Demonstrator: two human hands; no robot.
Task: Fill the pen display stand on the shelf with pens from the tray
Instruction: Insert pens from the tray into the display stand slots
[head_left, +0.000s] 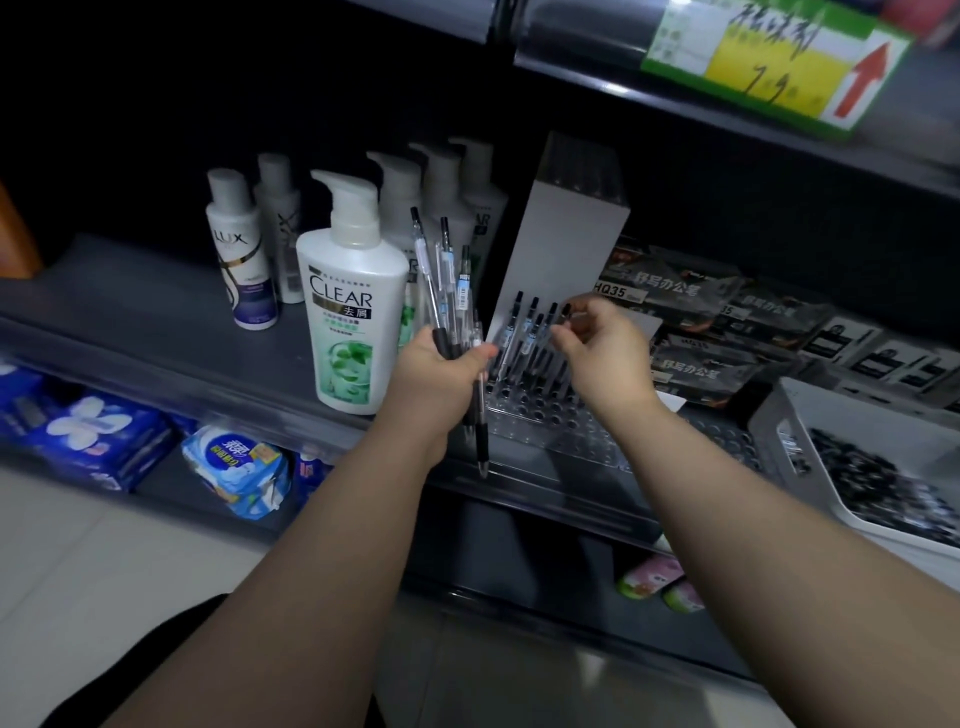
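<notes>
My left hand (441, 364) grips a bunch of clear black-tipped pens (447, 270) that fan upward, with one pen hanging down below the fist. My right hand (602, 343) pinches the black top of a pen (565, 312) over the clear pen display stand (545, 415) on the shelf. Several pens (530, 332) stand in the stand's back holes; the front holes are bare. At the right a white tray (831, 415) holds a heap of black-tipped pens (872, 478).
A white CLEAR pump bottle (353, 306) stands just left of my left hand, with more bottles (244, 249) behind it. A white box (566, 228) rises behind the stand. Dark packets (701, 312) lie to the right. Blue packs (104, 431) fill the lower shelf.
</notes>
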